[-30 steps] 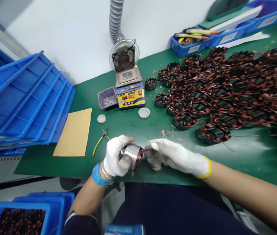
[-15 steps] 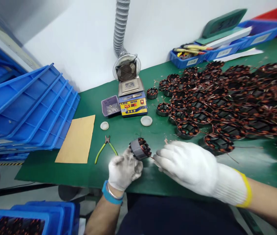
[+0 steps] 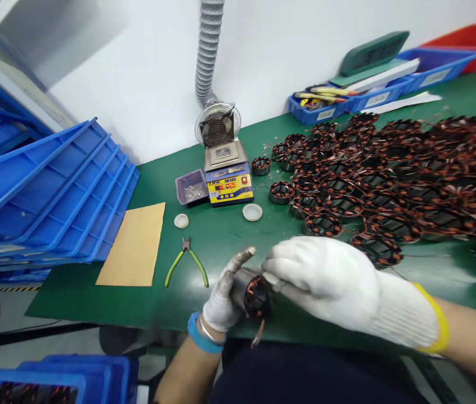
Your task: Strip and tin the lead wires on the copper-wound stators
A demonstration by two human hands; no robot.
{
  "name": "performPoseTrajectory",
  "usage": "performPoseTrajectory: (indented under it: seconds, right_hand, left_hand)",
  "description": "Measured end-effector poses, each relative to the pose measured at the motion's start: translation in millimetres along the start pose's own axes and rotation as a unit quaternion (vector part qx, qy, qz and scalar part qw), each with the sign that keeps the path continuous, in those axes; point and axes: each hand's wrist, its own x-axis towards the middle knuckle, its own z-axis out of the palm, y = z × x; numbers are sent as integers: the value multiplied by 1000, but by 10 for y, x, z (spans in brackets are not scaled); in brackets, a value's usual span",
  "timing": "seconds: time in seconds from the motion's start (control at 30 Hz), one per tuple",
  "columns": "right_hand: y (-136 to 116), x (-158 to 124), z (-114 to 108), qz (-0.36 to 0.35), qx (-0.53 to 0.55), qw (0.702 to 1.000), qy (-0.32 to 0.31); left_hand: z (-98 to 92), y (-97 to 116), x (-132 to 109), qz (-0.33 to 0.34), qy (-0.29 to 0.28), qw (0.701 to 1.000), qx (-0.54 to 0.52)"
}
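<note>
A copper-wound motor stator point(image 3: 244, 287) is tilted in my left hand point(image 3: 223, 300), its open wound end facing right and a bundle of wire leads hanging below. The gloved fingers wrap its grey outer side, with one fingertip raised above it. My right hand point(image 3: 322, 280), also gloved, has thumb and fingers pinched together at the stator's upper right edge. Whatever lies between those fingertips is hidden. Green-handled cutting pliers point(image 3: 186, 259) rest on the green table point(image 3: 137, 306) left of my hands, jaws pointing away and handles spread.
Many more stators point(image 3: 342, 202) with loose wires crowd the right side. At the back stand a yellow-blue solder pot point(image 3: 230, 188) and a purple tray point(image 3: 191, 187) of small scraps. Two white lids point(image 3: 252, 212), brown cardboard point(image 3: 132, 244) and stacked blue bins point(image 3: 52, 196) are around.
The stator has turned in my left hand, its wound end now more toward me and its leads hanging down. My right hand has come up against its edge.
</note>
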Motion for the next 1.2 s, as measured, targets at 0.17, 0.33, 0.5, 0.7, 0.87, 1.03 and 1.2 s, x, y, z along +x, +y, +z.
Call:
performPoseTrajectory:
  seconds: [0.17, 0.33, 0.5, 0.7, 0.87, 1.03, 1.2]
  right_hand:
    - [202, -23, 14, 88, 159, 979, -92]
    - [422, 18, 162, 217, 501, 817, -185]
    - [495, -240, 444, 298, 572, 764, 0]
    - [85, -409, 617, 238, 333, 912, 10]
    - [-16, -298, 685, 276, 364, 888, 51]
    - [162, -273, 537, 224, 380, 897, 11]
    - [-35, -243, 619, 252, 380, 890, 25]
  left_hand:
    - [-97, 84, -27, -162, -46, 980, -109]
    - [22, 134, 13, -234, -6, 956, -177]
    - [84, 197, 67, -192, 23, 966, -172]
    - [155, 215, 106, -90, 133, 971, -176]
    - [209, 198, 127, -32, 183, 968, -166]
    - [221, 220, 94, -27, 177, 972, -155]
    - [267, 230, 97, 16, 210, 968, -138]
